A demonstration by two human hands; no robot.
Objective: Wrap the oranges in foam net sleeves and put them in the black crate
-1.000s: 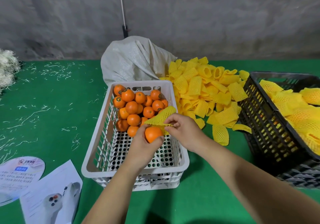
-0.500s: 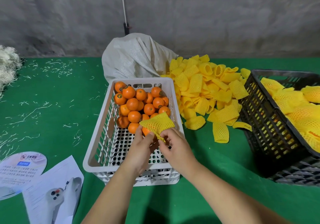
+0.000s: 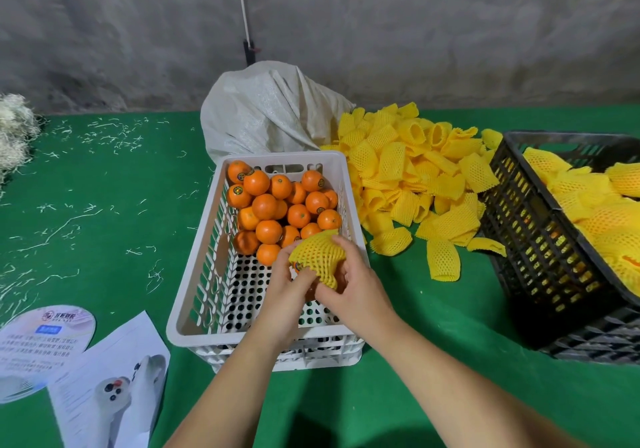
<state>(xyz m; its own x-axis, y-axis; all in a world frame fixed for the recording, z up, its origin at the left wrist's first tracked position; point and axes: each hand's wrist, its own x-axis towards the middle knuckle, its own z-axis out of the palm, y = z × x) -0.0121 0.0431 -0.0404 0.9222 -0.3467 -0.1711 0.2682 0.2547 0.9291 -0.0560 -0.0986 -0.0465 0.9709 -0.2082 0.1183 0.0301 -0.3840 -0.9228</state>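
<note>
Pulled further down over the orange (image 3: pixel 300 267) since a second ago, when the foam net sleeve (image 3: pixel 317 255) was only a flat flap pinched above bare fruit; now stretched round it like a cap, with just a sliver of peel and sticker showing at the sleeve's 8 o'clock edge. Drifted too, from mid-crate toward the right-hand rim of the white crate (image 3: pixel 207 274).

Left hand (image 3: pixel 289 295) curled under and around the fruit, fingertips gripping the net's lower left edge. Right hand (image 3: pixel 353 288) curled at the sleeve's 4 o'clock side, thumb and fingers pinching the mesh and drawing it downward. Held above the white crate's bare perforated floor, at 6 o'clock from the heap of loose oranges (image 3: pixel 277 205).

To finish well: keep the fruit braced from below, ease the mesh evenly round all sides rather than tugging one corner, which probably tears or bunches it. Cover the sticker end, then carry over to the black crate (image 3: pixel 512 226) at 3 o'clock, already piled with wrapped fruit. Spare sleeves (image 3: pixel 415 177) heaped at 1 o'clock, beside a white sack (image 3: pixel 263 112) at 12.
</note>
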